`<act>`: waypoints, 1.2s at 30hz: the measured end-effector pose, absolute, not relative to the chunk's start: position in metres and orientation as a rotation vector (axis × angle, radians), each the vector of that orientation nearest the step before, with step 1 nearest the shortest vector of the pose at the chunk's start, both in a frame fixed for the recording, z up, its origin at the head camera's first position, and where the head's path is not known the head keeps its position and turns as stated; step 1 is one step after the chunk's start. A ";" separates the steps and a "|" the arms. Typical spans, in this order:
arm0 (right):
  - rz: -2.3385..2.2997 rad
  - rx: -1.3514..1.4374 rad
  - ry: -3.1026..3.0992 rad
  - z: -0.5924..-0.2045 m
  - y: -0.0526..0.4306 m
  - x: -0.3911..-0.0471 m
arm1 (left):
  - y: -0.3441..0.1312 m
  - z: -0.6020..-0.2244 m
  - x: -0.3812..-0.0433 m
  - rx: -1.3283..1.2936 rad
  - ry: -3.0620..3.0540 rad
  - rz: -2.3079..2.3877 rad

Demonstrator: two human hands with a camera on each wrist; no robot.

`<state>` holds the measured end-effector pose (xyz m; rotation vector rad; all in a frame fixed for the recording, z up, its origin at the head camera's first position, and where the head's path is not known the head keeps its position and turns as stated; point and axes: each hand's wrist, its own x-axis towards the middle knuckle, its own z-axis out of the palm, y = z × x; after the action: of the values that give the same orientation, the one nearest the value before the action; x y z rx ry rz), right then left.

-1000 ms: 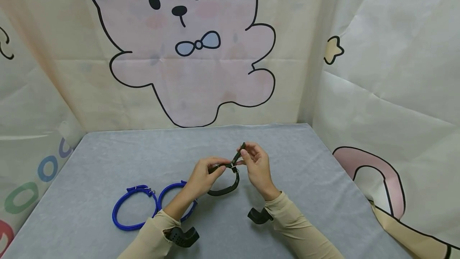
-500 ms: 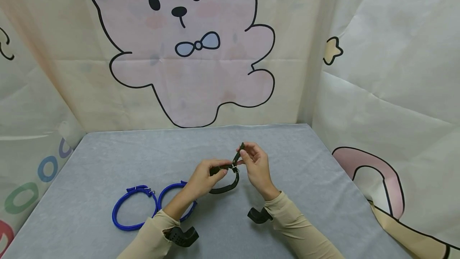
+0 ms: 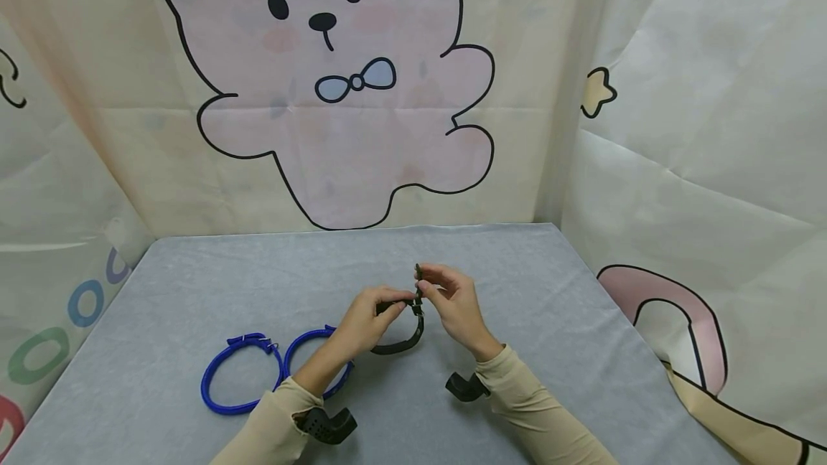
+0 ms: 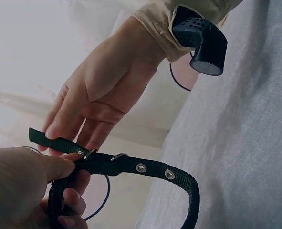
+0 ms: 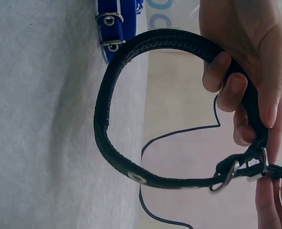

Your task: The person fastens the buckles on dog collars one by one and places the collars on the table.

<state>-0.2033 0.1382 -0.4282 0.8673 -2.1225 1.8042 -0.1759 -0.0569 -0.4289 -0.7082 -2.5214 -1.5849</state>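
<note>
A dark green-black collar (image 3: 405, 345) with metal eyelets is held up in a loop above the table. My left hand (image 3: 363, 320) grips its band beside the metal buckle (image 5: 265, 161), fingers curled round it in the right wrist view. On the other side of the buckle, my right hand (image 3: 460, 308) pinches the collar's free strap end (image 4: 55, 142), which passes through the buckle. A metal D-ring (image 5: 231, 177) sits close to the buckle. The right fingertips are partly cut off in the right wrist view.
Two blue collars, a left one (image 3: 208, 377) and a right one (image 3: 298, 340), lie buckled in loops on the grey cloth-covered table (image 3: 517, 264). My left forearm partly covers the right one. Printed curtains stand around the table.
My right hand has moved left and slightly down with the strap end, which now points almost straight up in the head view. The left hand keeps its hold; the blue collars stay put.
</note>
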 end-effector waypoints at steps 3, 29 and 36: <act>1.797 0.886 -2.180 -0.428 0.138 -0.203 | -0.057 -0.429 -0.176 -0.689 -2.520 -1.591; 1.715 0.822 -2.202 -0.429 0.138 -0.203 | -0.058 -0.427 -0.179 -0.358 -2.402 -1.771; 1.690 0.877 -2.220 -0.430 0.139 -0.203 | -0.059 -0.425 -0.178 -0.368 -2.402 -1.773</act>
<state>-0.2030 0.1390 -0.4300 0.8766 -2.2205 1.6899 -0.1776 -0.0588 -0.4250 -0.3684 -2.4017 -1.7734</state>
